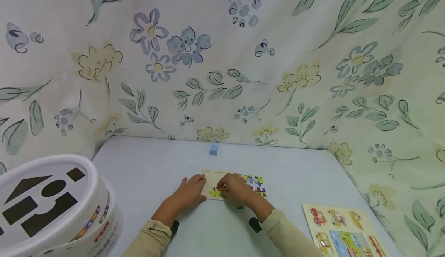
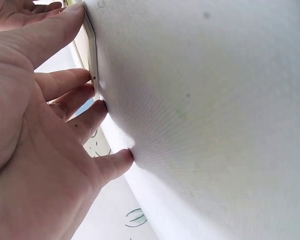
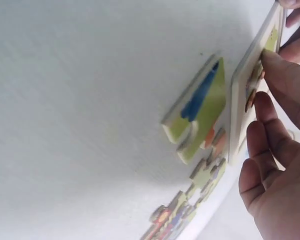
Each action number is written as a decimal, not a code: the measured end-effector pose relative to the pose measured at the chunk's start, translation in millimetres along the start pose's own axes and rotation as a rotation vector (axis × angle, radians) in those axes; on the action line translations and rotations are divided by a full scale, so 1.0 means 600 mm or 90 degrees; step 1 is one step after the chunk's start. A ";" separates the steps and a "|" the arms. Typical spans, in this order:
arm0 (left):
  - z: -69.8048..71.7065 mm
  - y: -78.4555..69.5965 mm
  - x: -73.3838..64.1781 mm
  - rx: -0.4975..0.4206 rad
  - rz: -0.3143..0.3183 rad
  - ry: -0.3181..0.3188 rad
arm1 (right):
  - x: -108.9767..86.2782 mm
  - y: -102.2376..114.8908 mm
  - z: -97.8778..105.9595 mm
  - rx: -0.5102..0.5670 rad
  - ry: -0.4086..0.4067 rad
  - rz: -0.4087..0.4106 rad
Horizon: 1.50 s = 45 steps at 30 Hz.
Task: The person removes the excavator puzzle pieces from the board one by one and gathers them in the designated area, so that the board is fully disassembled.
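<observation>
A wooden puzzle board (image 1: 210,180) lies in the middle of the table, with a yellow-green puzzle piece (image 1: 214,193) at its front edge. My left hand (image 1: 191,189) rests at the board's left side; its spread fingers touch the edge and tabletop in the left wrist view. Over the board, my right hand (image 1: 236,187) pinches a puzzle piece (image 3: 251,92) with dark and orange parts between thumb and fingers. Loose puzzle pieces (image 1: 259,180) lie right of the board, partly hidden by that hand. A green-and-blue loose piece (image 3: 205,102) lies beside the board's front edge.
A white bucket (image 1: 109,214) with shape cut-outs in its lid (image 1: 41,183) stands at the near left. A vehicle puzzle board (image 1: 335,222) lies at the near right. Towards the table's back edge sits a small blue block (image 1: 213,150), before a flowered cloth (image 1: 222,67).
</observation>
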<state>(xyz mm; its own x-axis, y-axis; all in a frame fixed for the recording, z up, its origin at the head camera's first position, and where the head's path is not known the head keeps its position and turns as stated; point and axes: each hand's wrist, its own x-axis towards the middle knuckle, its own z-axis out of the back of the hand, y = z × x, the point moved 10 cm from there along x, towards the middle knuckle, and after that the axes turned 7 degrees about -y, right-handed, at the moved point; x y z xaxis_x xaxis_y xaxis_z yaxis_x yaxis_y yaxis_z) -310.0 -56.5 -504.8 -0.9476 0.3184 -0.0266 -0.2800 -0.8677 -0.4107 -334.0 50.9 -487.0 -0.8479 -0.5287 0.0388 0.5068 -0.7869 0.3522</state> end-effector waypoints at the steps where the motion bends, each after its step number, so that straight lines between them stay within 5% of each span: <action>1: -0.001 -0.002 0.001 -0.001 -0.001 0.003 | 0.000 -0.001 0.002 -0.001 -0.001 -0.003; 10: -0.021 -0.012 -0.002 -0.017 0.007 0.023 | -0.016 -0.016 0.001 0.007 -0.003 -0.062; 23: -0.020 -0.016 -0.004 -0.020 -0.006 0.008 | -0.041 -0.048 0.017 0.238 0.010 -0.106; 34: 0.003 0.000 -0.007 -0.004 -0.002 -0.005 | -0.107 -0.144 0.053 0.236 0.034 -0.125; 45: 0.006 -0.008 0.001 -0.006 -0.002 0.002 | -0.139 -0.164 0.048 0.246 0.054 -0.163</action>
<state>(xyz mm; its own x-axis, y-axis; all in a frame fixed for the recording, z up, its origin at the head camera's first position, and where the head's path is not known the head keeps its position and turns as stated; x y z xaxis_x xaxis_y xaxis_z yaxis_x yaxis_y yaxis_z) -309.6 -53.3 -499.6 -0.9461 0.3227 -0.0278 -0.2819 -0.8627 -0.4199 -318.0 181.7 -498.1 -0.9143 -0.3698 -0.1653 0.1741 -0.7272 0.6640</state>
